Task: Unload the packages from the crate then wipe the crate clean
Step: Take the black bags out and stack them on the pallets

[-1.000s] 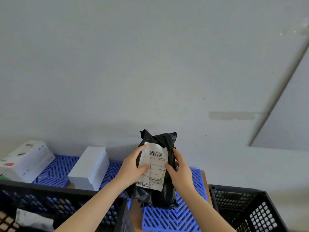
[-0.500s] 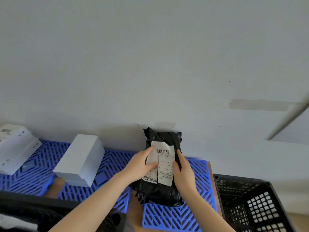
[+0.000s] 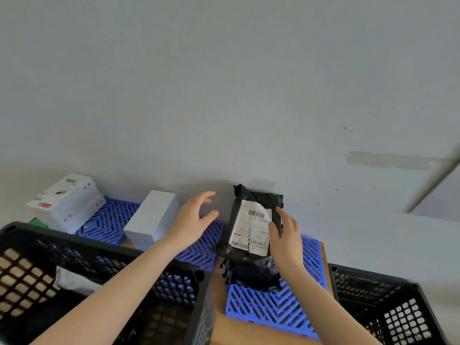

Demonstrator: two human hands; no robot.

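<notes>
- Your left hand (image 3: 196, 220) is spread and empty; your right hand (image 3: 286, 235) touches the black poly mailer (image 3: 249, 235) with straight fingers.
- The grey package (image 3: 74, 281) in the crate (image 3: 104, 246) lies below-left, nearer your left hand.

Blue lattice mats (image 3: 107, 220) lie side by side on a wooden table (image 3: 221, 327), along the foot of a pale grey wall (image 3: 224, 95). Bare wood shows in the gap between two mats and along the near edge. A darker grey patch (image 3: 385, 160) marks the wall at right, and a pale pipe (image 3: 433, 178) slants past its right end. A small taped square (image 3: 262, 183) sits low on the wall. A second black crate (image 3: 398, 307) stands just beside the table's right end. At far left a green thing (image 3: 37, 222) peeks out, mostly hidden.
</notes>
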